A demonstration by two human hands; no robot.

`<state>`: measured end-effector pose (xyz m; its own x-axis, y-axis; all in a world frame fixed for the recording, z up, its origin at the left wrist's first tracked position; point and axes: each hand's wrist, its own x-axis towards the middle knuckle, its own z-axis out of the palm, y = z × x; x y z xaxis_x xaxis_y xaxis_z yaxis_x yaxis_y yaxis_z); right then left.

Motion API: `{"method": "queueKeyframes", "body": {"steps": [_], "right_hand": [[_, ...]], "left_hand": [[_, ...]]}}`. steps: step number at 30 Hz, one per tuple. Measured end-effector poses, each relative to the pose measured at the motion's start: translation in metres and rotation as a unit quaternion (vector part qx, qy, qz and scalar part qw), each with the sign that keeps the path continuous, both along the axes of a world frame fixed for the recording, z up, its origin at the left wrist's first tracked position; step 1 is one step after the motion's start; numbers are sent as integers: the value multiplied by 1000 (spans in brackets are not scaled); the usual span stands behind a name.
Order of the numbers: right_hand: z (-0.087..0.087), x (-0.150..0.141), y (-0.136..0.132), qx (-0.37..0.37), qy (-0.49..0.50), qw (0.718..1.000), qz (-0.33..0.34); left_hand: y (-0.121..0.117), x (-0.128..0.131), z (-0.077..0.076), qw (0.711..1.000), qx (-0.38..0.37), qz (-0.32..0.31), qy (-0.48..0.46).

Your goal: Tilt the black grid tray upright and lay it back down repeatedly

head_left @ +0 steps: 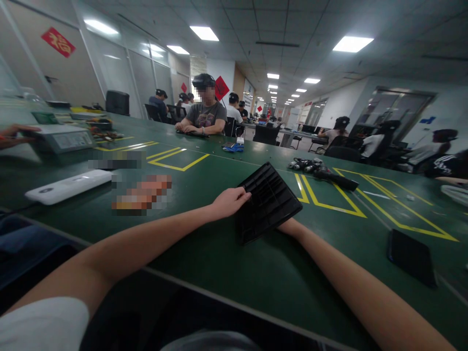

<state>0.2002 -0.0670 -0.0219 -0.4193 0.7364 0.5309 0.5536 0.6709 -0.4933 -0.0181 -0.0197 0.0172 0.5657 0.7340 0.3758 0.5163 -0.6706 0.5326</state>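
Note:
A black plastic panel [268, 204] with a ribbed, grid-like face is held tilted above the green table. My left hand [232, 201] is closed on its left edge, the thumb lying over the near face. From behind the lower right edge my right hand [288, 226] holds the same panel; its fingers are hidden by it.
The green table [219, 258] carries yellow tape outlines. At left lie a white power strip [71, 186] and a blurred orange item [142, 192]; behind is a grey metal box [60, 139]. At right are black cabled parts [307, 165] and a phone [411, 256]. A person [206, 112] sits opposite.

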Motion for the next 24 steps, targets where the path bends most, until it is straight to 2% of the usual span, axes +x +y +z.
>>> {"method": "queueKeyframes", "body": {"steps": [3,6,12,18,24], "right_hand": [[0,0,1,4,5,1000,-7],[-3,0,3,0,6,1000,-8],[-5,-2,4,7,0,1000,-31],[2,-3,-1,-13,3,1000,-16],[-1,-1,0,-19,10,1000,-15]], "left_hand": [[1,0,1,1000,-14,-12,-18],[1,0,0,999,-3,-44,5],[2,3,-1,1000,11,5,25],[1,2,0,999,22,-24,36],[1,2,1,999,6,-4,38]]}}
